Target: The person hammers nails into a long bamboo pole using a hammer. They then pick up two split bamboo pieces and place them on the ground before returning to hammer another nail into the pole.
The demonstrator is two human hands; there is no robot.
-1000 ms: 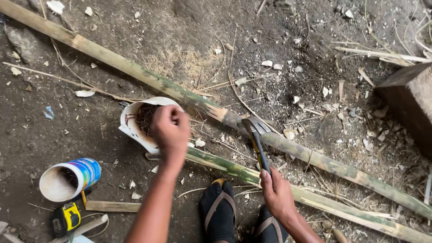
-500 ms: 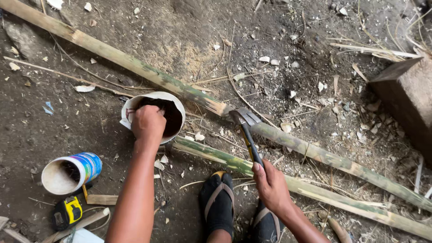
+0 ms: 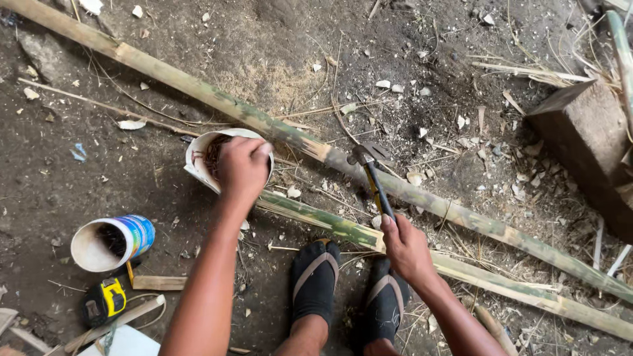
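My left hand reaches into a white container that holds rusty nails, its fingers curled inside the rim; what they hold is hidden. My right hand grips the black and yellow handle of a claw hammer, whose steel head rests against a long bamboo pole lying diagonally on the dirt floor. A split bamboo strip lies just in front of my two feet in black socks and sandals.
A second white cup with a blue band lies on its side at the left, with a yellow tape measure and wood scraps below it. A dark wooden block sits at the right. Wood chips and sawdust litter the floor.
The view has shifted so the scene sits further right. My left hand has stayed at the nail container, dipping into it. My right hand keeps holding the hammer against the pole.
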